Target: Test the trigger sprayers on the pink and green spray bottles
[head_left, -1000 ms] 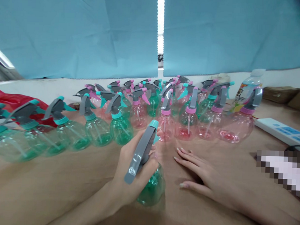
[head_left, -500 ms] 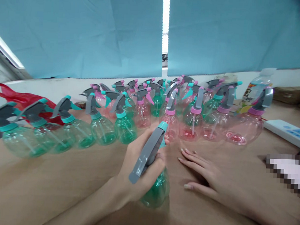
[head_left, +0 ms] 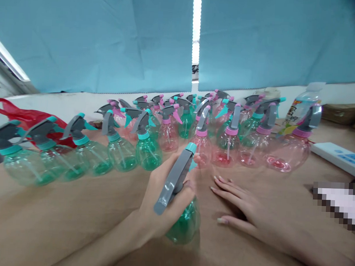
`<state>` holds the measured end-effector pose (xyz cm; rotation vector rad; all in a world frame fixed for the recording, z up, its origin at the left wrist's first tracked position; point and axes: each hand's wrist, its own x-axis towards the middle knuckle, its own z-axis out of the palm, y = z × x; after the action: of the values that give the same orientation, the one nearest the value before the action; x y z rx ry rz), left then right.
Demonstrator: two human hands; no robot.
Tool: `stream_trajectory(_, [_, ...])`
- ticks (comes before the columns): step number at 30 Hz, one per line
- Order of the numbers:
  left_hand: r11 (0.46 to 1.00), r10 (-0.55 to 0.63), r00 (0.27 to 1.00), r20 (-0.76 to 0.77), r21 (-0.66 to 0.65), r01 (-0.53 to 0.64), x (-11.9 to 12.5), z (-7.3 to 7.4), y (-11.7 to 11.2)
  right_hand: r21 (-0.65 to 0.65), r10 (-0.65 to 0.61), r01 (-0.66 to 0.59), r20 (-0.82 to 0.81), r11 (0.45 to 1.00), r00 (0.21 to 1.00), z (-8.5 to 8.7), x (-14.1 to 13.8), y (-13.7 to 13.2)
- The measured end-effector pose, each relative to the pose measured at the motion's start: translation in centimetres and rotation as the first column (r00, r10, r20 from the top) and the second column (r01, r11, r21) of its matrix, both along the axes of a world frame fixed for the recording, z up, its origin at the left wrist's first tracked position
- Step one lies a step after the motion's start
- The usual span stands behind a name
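My left hand [head_left: 160, 190] is wrapped round the neck of a green spray bottle [head_left: 184, 224] with a grey head and a turquoise nozzle. The bottle stands near the front of the wooden table [head_left: 104, 219], and its collar is hidden by my fingers. My right hand [head_left: 240, 205] rests palm down on the tabletop with its fingers spread, a little right of the bottle, holding nothing. Just beyond my hands stands a pink spray bottle [head_left: 202, 147] with a grey head and pink collar.
A row of green spray bottles [head_left: 122, 154] runs to the left, pink ones [head_left: 249, 151] to the right, and several more stand behind. A red plastic bag [head_left: 29, 118], a labelled drink bottle [head_left: 305, 104], a white power strip [head_left: 339, 156] and a blurred-out flat object [head_left: 341, 202] lie around them.
The turquoise trigger below the nozzle shows more plainly in front of my left fingers. The held bottle's head has shifted very slightly; my right hand has stayed in place.
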<state>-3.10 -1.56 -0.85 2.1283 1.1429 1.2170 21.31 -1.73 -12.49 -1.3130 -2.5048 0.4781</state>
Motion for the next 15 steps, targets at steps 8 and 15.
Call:
stream_trajectory(8, [0.997,-0.067,0.993,0.102,-0.033,0.071,0.04,-0.48,0.04,-0.021,-0.001,0.0,-0.011,1.0,1.0,0.04,-0.07,0.08])
stream_trajectory(15, [0.99,-0.113,0.985,0.13,-0.075,0.123,0.08,-0.18,0.06,-0.023,-0.015,0.014,-0.015,1.0,1.0,-0.15,-0.08,0.09])
